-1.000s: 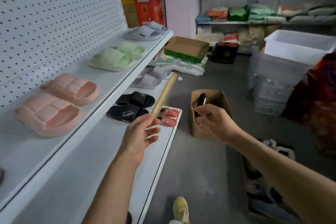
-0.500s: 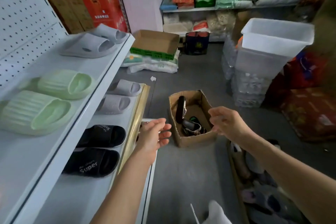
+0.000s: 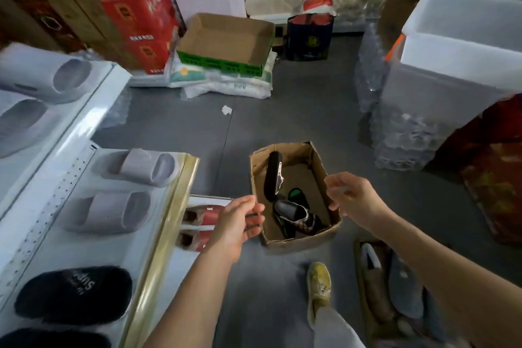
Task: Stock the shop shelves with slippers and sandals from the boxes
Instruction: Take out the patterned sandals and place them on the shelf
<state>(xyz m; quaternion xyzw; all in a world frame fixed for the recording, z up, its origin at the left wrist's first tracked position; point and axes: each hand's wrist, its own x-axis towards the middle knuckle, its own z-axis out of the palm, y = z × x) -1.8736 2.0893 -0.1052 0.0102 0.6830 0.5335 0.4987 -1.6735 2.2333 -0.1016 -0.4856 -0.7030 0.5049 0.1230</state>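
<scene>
Floor-level cardboard box [image 3: 293, 195] now framed between both hands; left hand [image 3: 236, 223] and right hand [image 3: 351, 198] loosely curled, nothing held. Shelf [image 3: 158, 234] left behind, next pickup likely.

A single wide-angle camera on the person's head looks forward and steeply down, close above both outstretched forearms, taking in the shelf [image 3: 93, 127] along the left edge, the floor [image 3: 296, 116] ahead, and a cardboard box [image 3: 293, 240] near the frame's middle.
</scene>
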